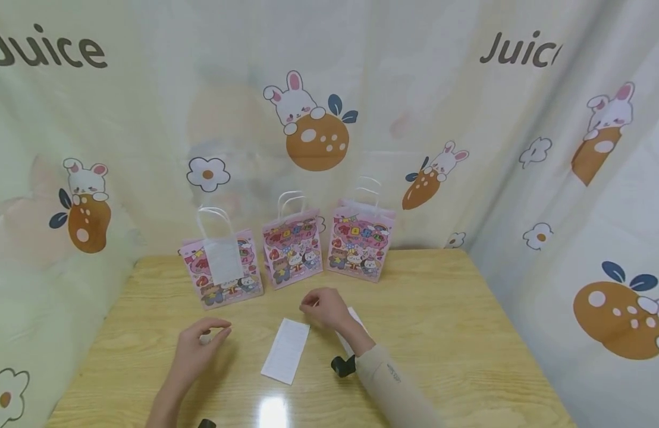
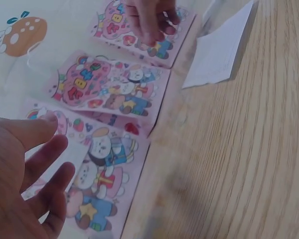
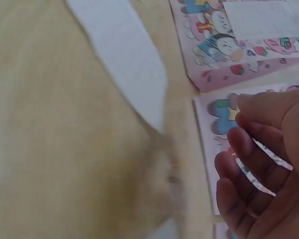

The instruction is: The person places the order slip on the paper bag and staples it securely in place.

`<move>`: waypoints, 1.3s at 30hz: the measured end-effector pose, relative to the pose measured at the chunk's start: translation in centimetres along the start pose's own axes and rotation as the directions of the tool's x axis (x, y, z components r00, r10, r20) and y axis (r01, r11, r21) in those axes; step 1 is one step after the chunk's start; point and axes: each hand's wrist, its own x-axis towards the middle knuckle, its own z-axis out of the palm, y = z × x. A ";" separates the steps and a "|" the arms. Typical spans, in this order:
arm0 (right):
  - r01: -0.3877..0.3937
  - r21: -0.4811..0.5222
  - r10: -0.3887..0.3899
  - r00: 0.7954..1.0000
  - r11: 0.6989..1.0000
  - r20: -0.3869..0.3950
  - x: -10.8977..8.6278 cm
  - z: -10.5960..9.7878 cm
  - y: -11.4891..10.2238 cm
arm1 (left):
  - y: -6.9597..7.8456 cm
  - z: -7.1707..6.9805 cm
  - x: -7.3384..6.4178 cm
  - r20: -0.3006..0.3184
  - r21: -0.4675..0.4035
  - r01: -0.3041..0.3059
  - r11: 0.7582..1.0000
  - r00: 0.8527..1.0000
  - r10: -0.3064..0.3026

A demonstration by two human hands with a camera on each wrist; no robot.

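Observation:
My left hand hovers over the table in front of the left pink paper gift bag, fingers loosely bent and nothing between them. A white paper rectangle covers part of that bag's front, below its white handles. My right hand hangs in front of the middle gift bag, its fingers curved with a gap to the thumb and nothing held. Between the hands, a folded white paper lies flat on the table. Another white paper is partly hidden under the right forearm.
A third pink gift bag stands upright at the right of the row, near the back of the wooden table. Behind it hangs a curtain printed with rabbits and fruit. A black wrist camera mount sits by the right sleeve.

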 end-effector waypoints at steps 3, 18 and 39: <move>-0.039 0.015 0.040 0.999 0.999 -0.024 -0.7 1.1 0.7 | 0.1 0.4 0.5 0.012 -0.003 0.004 1.000 1.000 -0.004; -0.109 -0.082 0.097 0.986 0.991 -0.137 -3.2 4.2 1.9 | 0.5 2.6 1.5 0.138 -0.026 0.068 0.997 0.988 -0.063; -0.053 -0.023 0.049 0.988 0.998 -0.147 -2.9 2.7 1.2 | 5.2 7.0 11.8 0.168 -0.145 0.204 0.968 0.969 -0.180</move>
